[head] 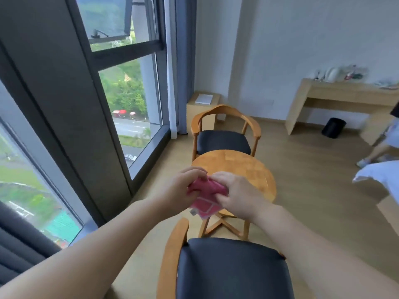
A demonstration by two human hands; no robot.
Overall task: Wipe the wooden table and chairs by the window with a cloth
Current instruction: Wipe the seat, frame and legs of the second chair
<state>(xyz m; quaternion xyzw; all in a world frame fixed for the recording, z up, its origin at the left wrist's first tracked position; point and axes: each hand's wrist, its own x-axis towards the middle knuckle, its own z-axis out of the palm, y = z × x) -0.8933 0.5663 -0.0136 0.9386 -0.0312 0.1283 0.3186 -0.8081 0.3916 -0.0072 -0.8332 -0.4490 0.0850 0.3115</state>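
A pink cloth (207, 196) is bunched between both my hands, held in the air above the near edge of the round wooden table (244, 169). My left hand (179, 188) grips its left side and my right hand (235, 193) pinches its right side. A white tag hangs from the cloth's lower corner. Beyond the table stands a wooden chair (222, 124) with a black seat. A second wooden chair (231, 268) with a black seat is right below my arms, its armrest at the left.
A tall window (129, 100) with dark frames runs along the left, curtains beside it. A small cabinet (201, 106) sits in the far corner. A desk (336, 96) with clutter and a black bin (333, 127) are at right. A person's legs and a bed corner (377, 175) show at far right.
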